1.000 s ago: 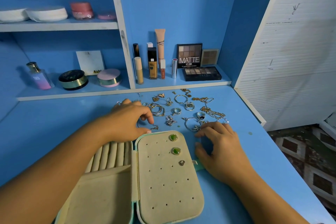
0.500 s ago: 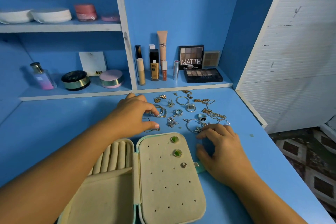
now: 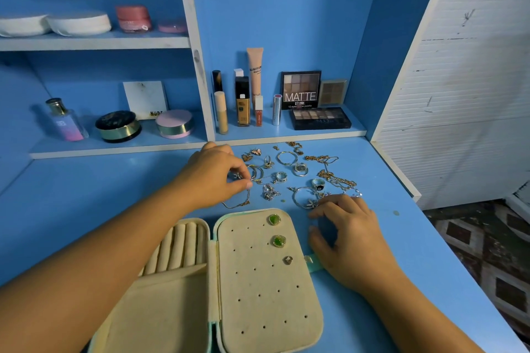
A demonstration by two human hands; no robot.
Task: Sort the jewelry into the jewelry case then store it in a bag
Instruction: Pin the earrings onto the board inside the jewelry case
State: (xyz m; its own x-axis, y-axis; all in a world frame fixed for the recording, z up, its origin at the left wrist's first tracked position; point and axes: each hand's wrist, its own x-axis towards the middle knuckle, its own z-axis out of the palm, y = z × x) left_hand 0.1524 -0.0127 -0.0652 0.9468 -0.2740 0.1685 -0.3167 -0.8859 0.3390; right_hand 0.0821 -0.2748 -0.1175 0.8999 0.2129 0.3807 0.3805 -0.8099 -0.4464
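Observation:
An open beige jewelry case (image 3: 266,304) lies at the near middle of the blue desk. Its holed right panel carries two green studs (image 3: 274,219) and a small metal stud (image 3: 287,260); ring rolls (image 3: 177,246) fill the left half. Loose jewelry (image 3: 298,169) is scattered beyond the case: rings, hoops and chains. My left hand (image 3: 212,178) reaches over the case and pinches a small silver star-shaped piece (image 3: 237,175), with a thin gold chain (image 3: 238,203) trailing below its thumb. My right hand (image 3: 352,235) rests beside the case, fingers loosely curled, fingertips near a silver hoop (image 3: 304,198).
A low shelf behind the jewelry holds cosmetics: a MATTE eyeshadow palette (image 3: 299,90), foundation bottles (image 3: 242,100), round compacts (image 3: 117,126) and a perfume bottle (image 3: 64,120). A white slatted panel (image 3: 459,109) borders the desk on the right, with patterned floor beyond the edge.
My left hand has moved away from the case's top edge, farther into the jewelry pile, and closed its fingertips on the small star piece. My right hand has barely shifted.

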